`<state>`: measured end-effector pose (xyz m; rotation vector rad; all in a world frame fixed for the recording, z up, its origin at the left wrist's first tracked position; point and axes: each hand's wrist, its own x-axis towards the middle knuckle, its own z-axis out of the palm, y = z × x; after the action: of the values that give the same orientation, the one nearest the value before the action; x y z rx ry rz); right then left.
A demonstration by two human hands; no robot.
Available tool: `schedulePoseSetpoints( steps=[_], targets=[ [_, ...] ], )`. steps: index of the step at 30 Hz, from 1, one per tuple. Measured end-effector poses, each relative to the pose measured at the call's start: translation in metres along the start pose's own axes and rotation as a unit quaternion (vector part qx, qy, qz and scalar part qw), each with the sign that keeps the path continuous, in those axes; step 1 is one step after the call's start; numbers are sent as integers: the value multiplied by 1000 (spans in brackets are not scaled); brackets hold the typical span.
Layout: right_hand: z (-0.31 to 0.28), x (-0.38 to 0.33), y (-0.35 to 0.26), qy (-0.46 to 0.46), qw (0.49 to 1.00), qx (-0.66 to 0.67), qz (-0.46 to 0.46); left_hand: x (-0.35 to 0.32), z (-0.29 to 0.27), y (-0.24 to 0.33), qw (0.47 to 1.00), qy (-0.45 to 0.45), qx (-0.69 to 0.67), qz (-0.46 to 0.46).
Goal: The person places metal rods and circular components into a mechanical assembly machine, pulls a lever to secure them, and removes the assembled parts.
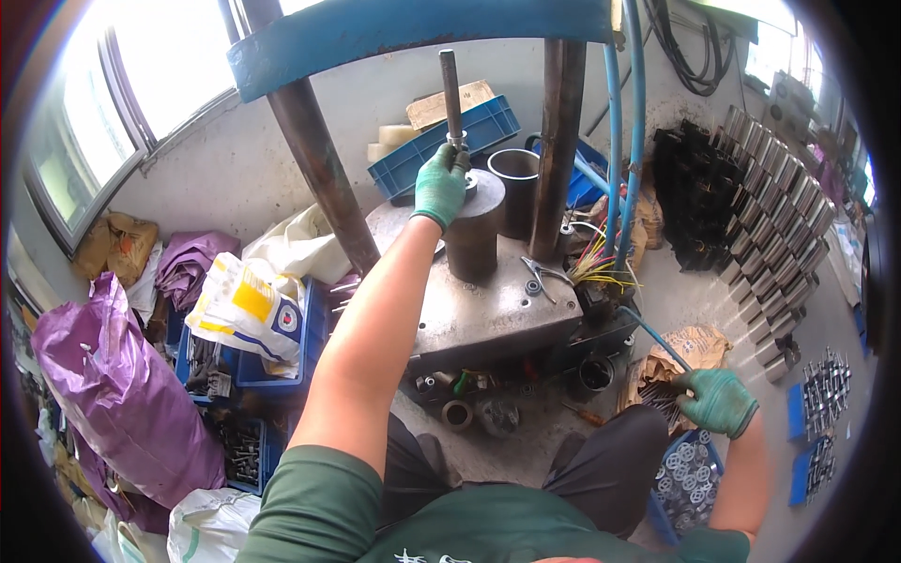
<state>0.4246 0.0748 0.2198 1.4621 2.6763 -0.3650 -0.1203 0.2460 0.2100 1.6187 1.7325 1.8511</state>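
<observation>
gloved left hand [439, 186] grips rod [451, 94]

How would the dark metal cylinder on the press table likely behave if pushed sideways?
The dark metal cylinder looks thick and solid, so probably heavy and stiff. It stands upright on the flat press table, so it would likely slide before tipping. The left hand rests on its top.

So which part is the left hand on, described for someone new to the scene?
Find the grey steel press table between the two rusty columns. On it stands a dark steel cylinder; the gloved left hand grips the slim upright rod rising from its top, unlike the open tube behind.
</observation>
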Motion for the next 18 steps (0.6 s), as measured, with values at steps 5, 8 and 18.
schedulePoseSetpoints(
  steps=[5,8,18],
  targets=[
    [33,-28,-6,6,997,56,46,-3,4,12,998,-6,55,5],
    [36,-30,-12,27,996,58,56,-3,1,13,998,4,59,7],
    [45,-31,-9,78,993,50,67,-4,2,14,998,-10,67,-3]
  ],
)
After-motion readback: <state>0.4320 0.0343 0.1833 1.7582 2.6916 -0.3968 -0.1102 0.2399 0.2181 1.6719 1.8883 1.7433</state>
